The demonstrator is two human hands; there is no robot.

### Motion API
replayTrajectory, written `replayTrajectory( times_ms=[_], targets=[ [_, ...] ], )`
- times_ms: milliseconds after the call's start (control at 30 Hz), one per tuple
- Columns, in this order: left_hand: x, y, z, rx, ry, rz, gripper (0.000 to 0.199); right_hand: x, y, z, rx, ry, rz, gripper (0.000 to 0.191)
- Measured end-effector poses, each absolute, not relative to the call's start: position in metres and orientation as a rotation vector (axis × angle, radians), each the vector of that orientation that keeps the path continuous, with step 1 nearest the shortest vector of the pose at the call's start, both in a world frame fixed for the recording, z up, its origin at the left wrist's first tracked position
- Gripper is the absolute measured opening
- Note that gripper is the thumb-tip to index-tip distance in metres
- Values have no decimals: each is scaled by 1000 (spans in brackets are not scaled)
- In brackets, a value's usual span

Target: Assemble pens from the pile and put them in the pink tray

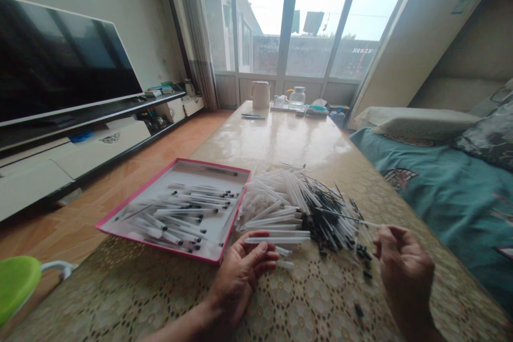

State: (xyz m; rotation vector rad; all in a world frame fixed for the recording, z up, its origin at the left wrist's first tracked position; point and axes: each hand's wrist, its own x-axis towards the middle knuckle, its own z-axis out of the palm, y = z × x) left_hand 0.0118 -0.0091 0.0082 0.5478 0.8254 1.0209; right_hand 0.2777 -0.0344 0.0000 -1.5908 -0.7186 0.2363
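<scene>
My left hand rests at the near edge of a heap of clear plastic pen barrels, fingers apart. Its thumb lies just below one long barrel. My right hand pinches the end of a thin black-tipped pen refill above the table. A tangle of dark refills lies against the barrels, with small black pen parts scattered near my right hand. To the left, a pink-rimmed box lid holds several pens with black tips, lying roughly side by side.
A patterned tablecloth under glossy film covers the long table. A white kettle and a glass jug stand at its far end. A bed with a teal cover runs along the right side; a television stands left.
</scene>
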Motion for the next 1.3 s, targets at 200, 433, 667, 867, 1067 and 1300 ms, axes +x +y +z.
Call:
replayTrajectory(
  times_ms=[200,433,667,867,1067,1300],
  targets=[
    [14,-14,10,676,780,1060,89,249,-28,1,-1644,-924,252,32],
    [17,-24,10,994,787,1041,76,256,-37,8,-2148,-1339,7,32],
    [1,-33,61,1667,865,733,14,255,-44,8,-1989,-1343,-85,37],
    [-38,0,100,2122,957,613,19,249,-45,7,-1912,-1359,-96,37],
    [-96,88,69,2454,1551,438,23,247,-45,7,-1883,-1374,-73,38],
    [-125,126,48,2434,1737,500,23,247,-44,4,-1877,-1377,-20,35]
  ],
)
